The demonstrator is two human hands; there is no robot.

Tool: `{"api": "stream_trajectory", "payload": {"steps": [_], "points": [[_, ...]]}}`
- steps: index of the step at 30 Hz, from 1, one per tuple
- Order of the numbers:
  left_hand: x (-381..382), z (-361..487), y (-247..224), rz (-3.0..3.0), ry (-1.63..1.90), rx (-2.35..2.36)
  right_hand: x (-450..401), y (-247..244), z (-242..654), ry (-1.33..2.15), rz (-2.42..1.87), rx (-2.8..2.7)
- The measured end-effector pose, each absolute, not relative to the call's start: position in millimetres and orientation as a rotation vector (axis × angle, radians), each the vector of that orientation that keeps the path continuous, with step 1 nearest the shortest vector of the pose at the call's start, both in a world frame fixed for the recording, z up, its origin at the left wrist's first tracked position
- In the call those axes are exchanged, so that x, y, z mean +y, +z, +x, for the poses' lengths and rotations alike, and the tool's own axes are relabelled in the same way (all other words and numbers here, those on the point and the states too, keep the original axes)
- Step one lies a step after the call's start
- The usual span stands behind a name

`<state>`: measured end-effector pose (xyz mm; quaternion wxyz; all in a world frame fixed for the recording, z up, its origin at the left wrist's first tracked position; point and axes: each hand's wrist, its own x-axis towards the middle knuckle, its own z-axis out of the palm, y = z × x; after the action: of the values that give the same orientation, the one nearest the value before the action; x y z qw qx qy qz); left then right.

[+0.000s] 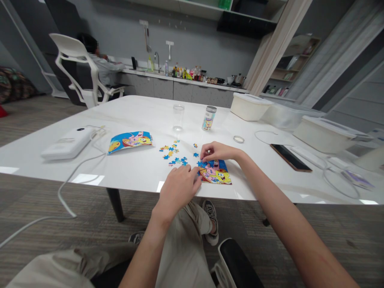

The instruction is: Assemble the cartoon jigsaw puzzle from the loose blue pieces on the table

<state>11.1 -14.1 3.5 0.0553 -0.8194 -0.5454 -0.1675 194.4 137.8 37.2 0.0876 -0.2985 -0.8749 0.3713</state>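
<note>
Right hand curls at the puzzle, grip unclear; left hand loosely spread. Looks like joining; next, pieces need aligning.

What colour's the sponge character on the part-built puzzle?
The sponge character is yellow, clearest in head view.

Fingers at partly assembled puzzle

L grip & R grip bare, forearms ditto. Trousers: loose, lt. beige/khaki, creased, w/ soft folds. R shoe: dk. upper w/ pale markings, whitish sole, bare ankle abv. L shoe: mostly hidden, dk. w/ pale bits visible.
</note>
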Motion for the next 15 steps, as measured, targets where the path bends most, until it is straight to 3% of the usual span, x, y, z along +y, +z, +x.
{"api": "stream_trajectory", "payload": {"steps": [15], "points": [[-15.1,11.1,4.4,-2.491,-0.532,-1.655,137.7,35.7,194.7,1.155,-0.928,-2.635]]}}
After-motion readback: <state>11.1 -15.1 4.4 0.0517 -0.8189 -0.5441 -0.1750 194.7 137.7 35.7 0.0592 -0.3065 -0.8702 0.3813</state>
